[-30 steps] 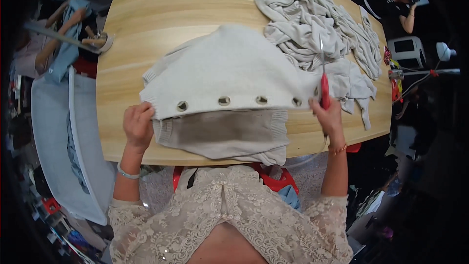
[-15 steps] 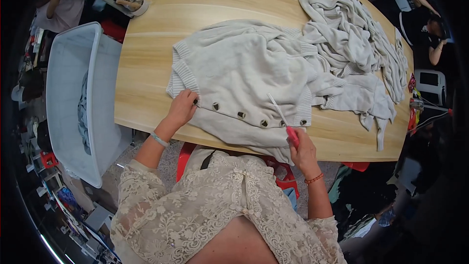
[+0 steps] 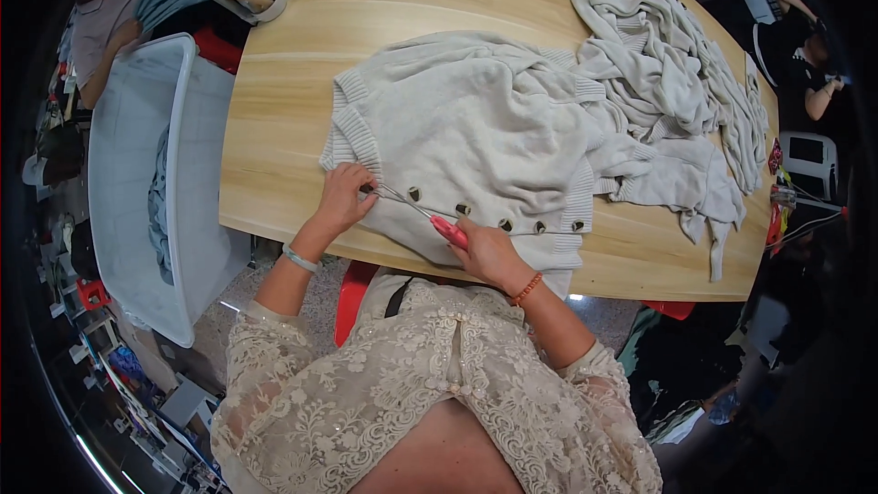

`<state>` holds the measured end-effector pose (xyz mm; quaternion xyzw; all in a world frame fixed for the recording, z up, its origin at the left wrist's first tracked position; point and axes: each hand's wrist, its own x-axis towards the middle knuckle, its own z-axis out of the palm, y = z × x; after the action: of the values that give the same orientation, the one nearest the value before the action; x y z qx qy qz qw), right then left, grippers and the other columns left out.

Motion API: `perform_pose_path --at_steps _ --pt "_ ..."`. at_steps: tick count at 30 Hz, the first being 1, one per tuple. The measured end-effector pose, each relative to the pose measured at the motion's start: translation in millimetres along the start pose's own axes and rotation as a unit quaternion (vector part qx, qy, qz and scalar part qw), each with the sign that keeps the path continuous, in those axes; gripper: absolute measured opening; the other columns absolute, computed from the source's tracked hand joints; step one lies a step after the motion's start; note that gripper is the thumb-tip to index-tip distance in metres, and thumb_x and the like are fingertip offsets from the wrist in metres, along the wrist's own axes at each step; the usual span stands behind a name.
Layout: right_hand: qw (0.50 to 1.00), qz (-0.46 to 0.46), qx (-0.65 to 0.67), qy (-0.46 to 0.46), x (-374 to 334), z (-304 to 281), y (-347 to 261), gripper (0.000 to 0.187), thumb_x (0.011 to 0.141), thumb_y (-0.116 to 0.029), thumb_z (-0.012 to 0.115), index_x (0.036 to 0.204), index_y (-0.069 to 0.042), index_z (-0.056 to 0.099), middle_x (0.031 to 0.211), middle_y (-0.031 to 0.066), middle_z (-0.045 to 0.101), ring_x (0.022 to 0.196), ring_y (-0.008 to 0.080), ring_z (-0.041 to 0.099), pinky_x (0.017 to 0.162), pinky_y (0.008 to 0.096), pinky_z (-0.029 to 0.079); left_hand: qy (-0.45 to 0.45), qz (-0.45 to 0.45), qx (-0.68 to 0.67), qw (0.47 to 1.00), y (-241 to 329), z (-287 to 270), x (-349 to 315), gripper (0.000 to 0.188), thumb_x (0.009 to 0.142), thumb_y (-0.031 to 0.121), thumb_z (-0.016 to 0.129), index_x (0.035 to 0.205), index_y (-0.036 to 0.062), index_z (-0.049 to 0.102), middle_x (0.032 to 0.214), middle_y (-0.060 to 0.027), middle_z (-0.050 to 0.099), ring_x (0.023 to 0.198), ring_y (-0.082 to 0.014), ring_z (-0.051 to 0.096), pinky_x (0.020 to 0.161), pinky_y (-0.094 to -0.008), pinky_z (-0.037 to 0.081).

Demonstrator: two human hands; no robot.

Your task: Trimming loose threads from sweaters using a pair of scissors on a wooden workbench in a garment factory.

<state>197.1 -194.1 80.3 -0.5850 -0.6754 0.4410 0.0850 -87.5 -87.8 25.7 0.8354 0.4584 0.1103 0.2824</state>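
Note:
A cream knitted cardigan [image 3: 466, 128] lies spread before me, with several dark buttons [image 3: 464, 209] along its front edge. My left hand [image 3: 344, 197] pinches that edge at its left end, beside the ribbed band, where a dark button shows at the fingertips. In my right hand [image 3: 494, 256] is a tool with a red handle [image 3: 449, 230] and long thin metal blades [image 3: 402, 199]; its exact kind is unclear. The blades lie over the front edge, their tips close to my left fingertips.
More cream knitwear [image 3: 668, 73] lies heaped on the wooden table [image 3: 302, 64] to the right. A white bin [image 3: 183, 220] holding grey-blue cloth stands left of the table. A small holder with wooden-handled things [image 3: 261, 2] sits at the far left corner. Other people are nearby at both sides.
My right hand has moved left with the red-handled tool, bringing its blades from the right-hand buttons to my left fingertips. My left hand keeps its pinch on the cardigan edge.

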Motion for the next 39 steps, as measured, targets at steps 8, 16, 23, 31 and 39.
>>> perform_pose_path --at_steps 8,16,23,31,39 --pt "0.994 0.087 -0.068 -0.026 -57 -29 16 0.022 0.086 -0.021 0.064 0.103 -0.009 0.055 0.077 0.0181 0.065 0.074 0.0390 0.064 0.066 0.0483 0.049 0.045 0.029 -0.100 0.993 55 50 16 0.041 0.073 0.007 0.075 0.110 0.0064 0.057 0.105 -0.0134 0.054 0.091 -0.0332 0.055 0.077 -0.0416 0.047" --pt "0.997 0.062 -0.043 0.004 -53 -12 10 0.024 0.087 -0.028 0.063 0.096 -0.006 0.056 0.072 0.0178 0.065 0.070 0.0375 0.065 0.063 0.0485 0.050 -0.062 -0.017 -0.132 0.989 39 53 27 0.029 0.065 0.007 0.078 0.084 0.0064 0.055 0.085 -0.0114 0.054 0.084 -0.0328 0.053 0.073 -0.0401 0.043" --pt "0.993 0.077 -0.010 0.090 -110 -21 41 0.019 0.088 -0.023 0.062 0.098 -0.008 0.056 0.075 0.0170 0.063 0.072 0.0362 0.064 0.062 0.0489 0.049 0.043 0.117 -0.068 0.990 113 67 36 0.037 0.067 0.011 0.078 0.099 0.0086 0.058 0.097 -0.0116 0.055 0.092 -0.0328 0.054 0.077 -0.0406 0.043" --pt "0.991 0.122 -0.041 0.020 -123 -20 45 0.024 0.088 -0.028 0.061 0.095 -0.006 0.057 0.074 0.0183 0.065 0.072 0.0379 0.065 0.064 0.0495 0.050 -0.112 -0.019 -0.194 0.974 107 96 40 0.026 0.069 0.002 0.074 0.088 0.0055 0.056 0.080 -0.0110 0.054 0.075 -0.0296 0.055 0.067 -0.0372 0.046" --pt "0.985 0.132 0.036 0.108 -157 -23 69 0.022 0.088 -0.024 0.064 0.102 -0.008 0.057 0.080 0.0180 0.062 0.078 0.0375 0.061 0.068 0.0478 0.048 -0.055 0.120 -0.156 0.979 173 94 50 0.040 0.072 0.007 0.073 0.109 0.0088 0.059 0.104 -0.0127 0.056 0.089 -0.0336 0.055 0.077 -0.0410 0.045"
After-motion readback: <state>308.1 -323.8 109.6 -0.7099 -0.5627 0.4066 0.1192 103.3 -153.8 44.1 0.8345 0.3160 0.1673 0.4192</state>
